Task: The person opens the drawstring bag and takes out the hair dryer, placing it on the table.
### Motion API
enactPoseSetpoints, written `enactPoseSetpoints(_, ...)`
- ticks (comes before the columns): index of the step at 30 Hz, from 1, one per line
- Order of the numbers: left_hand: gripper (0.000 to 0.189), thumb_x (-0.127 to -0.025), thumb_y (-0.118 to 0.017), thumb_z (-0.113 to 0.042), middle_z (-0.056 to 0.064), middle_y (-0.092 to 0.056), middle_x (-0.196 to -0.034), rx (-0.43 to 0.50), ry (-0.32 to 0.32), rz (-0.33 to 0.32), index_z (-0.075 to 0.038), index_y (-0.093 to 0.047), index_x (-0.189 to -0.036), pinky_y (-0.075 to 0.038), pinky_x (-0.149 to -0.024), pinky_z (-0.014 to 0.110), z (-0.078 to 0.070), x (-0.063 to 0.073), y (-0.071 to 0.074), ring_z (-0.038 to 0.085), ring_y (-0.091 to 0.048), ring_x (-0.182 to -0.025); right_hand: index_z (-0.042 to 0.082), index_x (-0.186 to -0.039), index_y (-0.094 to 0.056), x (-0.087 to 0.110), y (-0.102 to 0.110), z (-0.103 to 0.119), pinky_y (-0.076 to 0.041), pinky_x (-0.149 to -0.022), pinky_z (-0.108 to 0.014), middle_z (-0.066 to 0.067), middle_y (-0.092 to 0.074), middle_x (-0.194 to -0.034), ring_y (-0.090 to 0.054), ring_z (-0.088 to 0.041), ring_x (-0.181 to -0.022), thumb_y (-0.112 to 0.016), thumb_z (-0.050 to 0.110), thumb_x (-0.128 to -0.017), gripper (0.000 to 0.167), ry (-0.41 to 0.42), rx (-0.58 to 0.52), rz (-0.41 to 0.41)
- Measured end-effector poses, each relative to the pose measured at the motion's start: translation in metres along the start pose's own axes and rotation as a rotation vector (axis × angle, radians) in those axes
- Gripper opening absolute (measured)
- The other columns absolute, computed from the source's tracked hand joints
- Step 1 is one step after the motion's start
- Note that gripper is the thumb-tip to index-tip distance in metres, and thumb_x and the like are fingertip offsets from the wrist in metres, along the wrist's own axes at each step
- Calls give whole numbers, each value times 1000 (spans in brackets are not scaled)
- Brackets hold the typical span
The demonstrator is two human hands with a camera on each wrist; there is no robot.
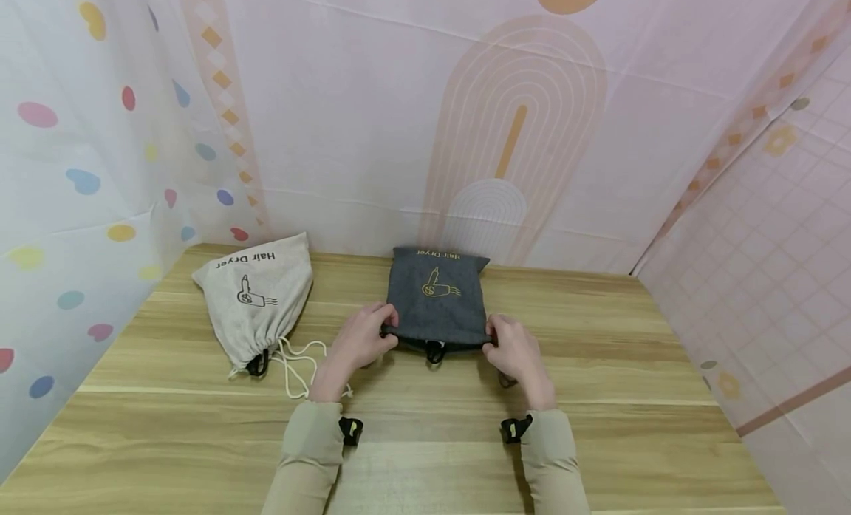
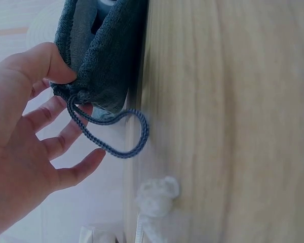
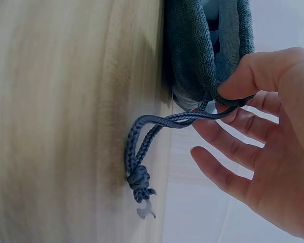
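A dark grey drawstring bag printed with "Hair Dryer" and a yellow dryer drawing lies on the table, its mouth toward me. My left hand pinches the left corner of the mouth between thumb and fingers. At the opposite corner my right hand pinches the hem the same way. A black cord loop pokes from the mouth, and both wrist views show something pale inside. Beside the left fingers hangs a drawstring loop; by the right hand dangles the knotted drawstring end.
A beige drawstring bag with the same print lies to the left, gathered at its neck, with a black cord end sticking out. Its white strings trail near my left wrist. Patterned curtains stand behind the wooden table.
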State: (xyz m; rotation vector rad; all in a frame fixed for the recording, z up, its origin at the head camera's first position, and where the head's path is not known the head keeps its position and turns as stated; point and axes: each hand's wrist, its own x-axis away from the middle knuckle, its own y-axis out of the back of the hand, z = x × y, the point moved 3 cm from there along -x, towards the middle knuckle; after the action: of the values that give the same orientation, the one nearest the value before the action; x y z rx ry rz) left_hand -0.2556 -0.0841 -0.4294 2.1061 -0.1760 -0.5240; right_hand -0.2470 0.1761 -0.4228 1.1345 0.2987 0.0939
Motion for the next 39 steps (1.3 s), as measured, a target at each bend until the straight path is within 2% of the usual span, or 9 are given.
enactPoseSetpoints(16,15,-75,-66,-9,3,-62,-91,16,29,32,-15,-58,-86,-47,-72,36,-2,0,-1,19,-57,-83,12,-86,-57,2,2,-2,-34,-52,-26,-1,-54,-76,-44,-13,-60,-67,5,-78,14,-33,-9,20)
enactPoseSetpoints(29,14,-81,-71,-13,2,-61,-91,52,-14,92,-14,-60,-88,-47,-72,33,-8,0,4,20,-58,-85,12,-88,-55,6,7,4,-34,-51,-26,0,-51,-72,-43,-13,-57,-72,11,-78,20,-8,43,66)
enactPoseSetpoints(34,14,-81,-71,-13,3,-61,-91,69,-27,84,-14,-59,-88,-47,-72,33,-8,0,4,20,-59,-85,12,-89,-56,9,9,10,-34,-51,-25,2,-50,-71,-43,-12,-56,-74,15,-78,21,15,79,71)
enactPoseSetpoints(39,13,-82,-70,-14,3,-61,-91,71,-33,83,-14,-59,-88,-47,-72,32,-8,1,4,20,-58,-85,13,-88,-56,13,12,23,-36,-53,-26,2,-51,-74,-44,-11,-58,-73,16,-79,19,82,123,49)
